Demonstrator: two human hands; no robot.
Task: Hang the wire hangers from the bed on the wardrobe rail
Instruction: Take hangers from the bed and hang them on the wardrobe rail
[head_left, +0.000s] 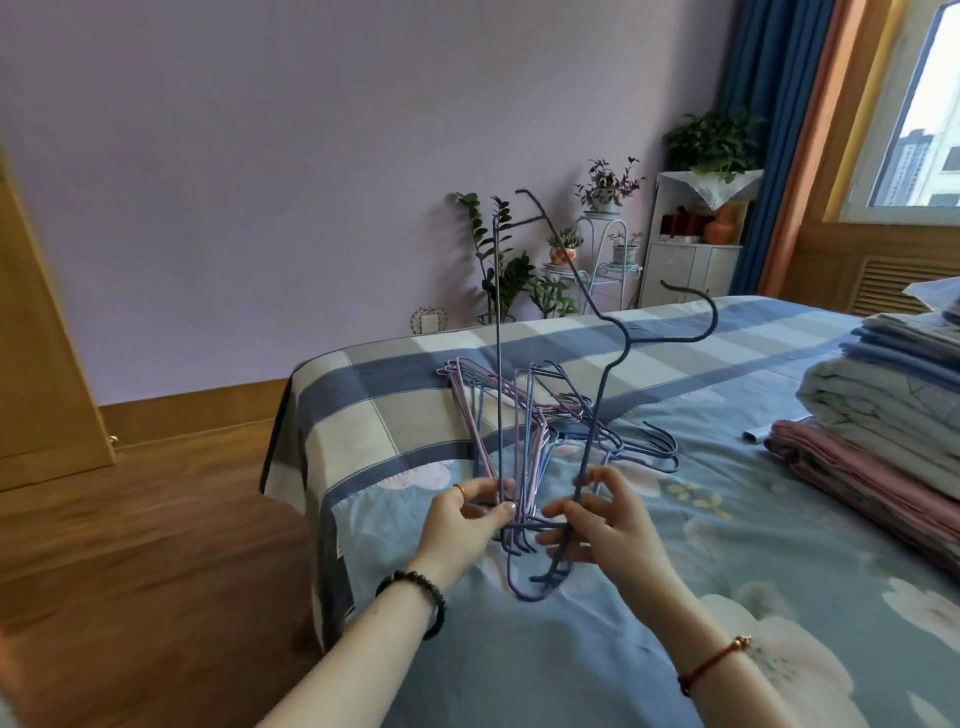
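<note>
Many wire hangers (524, 436) piled mid-frame on bed (727, 519) | one blue hanger (597, 395) raised | left hand (467, 512) pinches its corner, right hand (597, 525) grips wire lower centre | likely light, springy, snag-prone; hold by hooks | no containers; folded bedding (883, 405) right edge

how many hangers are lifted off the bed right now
2. One blue hanger is upright in the left hand; another blue hanger is tilted in the right hand. The rest lie in a tangled pile on the bed, uncountable.
</note>
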